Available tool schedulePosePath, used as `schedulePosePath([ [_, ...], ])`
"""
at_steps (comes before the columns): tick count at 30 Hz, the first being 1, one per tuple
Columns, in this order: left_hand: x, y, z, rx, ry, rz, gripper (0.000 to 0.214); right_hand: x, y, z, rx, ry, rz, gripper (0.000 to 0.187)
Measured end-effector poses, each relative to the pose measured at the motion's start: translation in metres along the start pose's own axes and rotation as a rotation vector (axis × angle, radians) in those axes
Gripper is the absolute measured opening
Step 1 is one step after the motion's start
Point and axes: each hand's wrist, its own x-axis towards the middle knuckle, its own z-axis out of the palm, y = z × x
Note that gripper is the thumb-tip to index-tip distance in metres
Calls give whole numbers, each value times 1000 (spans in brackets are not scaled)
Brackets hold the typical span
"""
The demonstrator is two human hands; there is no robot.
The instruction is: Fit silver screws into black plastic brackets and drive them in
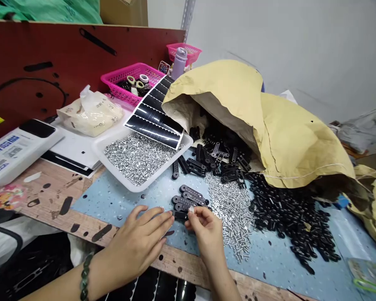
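My left hand (138,240), with a dark green bead bracelet on the wrist, lies palm down with fingers stretched out. Its fingertips touch the end of a black plastic piece (179,215). From the other side my right hand (205,230) meets this piece in a pinch; what sits between the thumb and fingers is too small to make out. Just beyond the fingertips several black perforated plastic bars (189,196) lie side by side. Right of them spreads a pile of small silver screws (233,213).
A white tray (138,188) of small silver metal parts stands behind my left hand, partly under a black-and-white sheet (158,113). A yellow sack (225,92) spills black parts (288,209) at the right. A pink basket (113,85) with tape rolls sits behind.
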Motion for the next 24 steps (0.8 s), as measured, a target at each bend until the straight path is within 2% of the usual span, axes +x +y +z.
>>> schedulePosePath([
  [8, 7, 3, 2, 6, -10, -17, 43, -1, 3, 1, -107, 1, -29, 21],
  [13, 11, 7, 10, -12, 107, -60, 41, -1, 4, -1, -227, 12, -35, 20],
  [19, 9, 5, 13, 21, 89, -44, 45, -2, 4, -3, -113, -11, 48, 25],
  [21, 7, 5, 14, 17, 71, -53, 43, -3, 4, -3, -206, -18, 7, 22],
  [24, 6, 6, 16, -14, 54, -91, 41, -3, 1, -3, -460, -30, -95, 15],
])
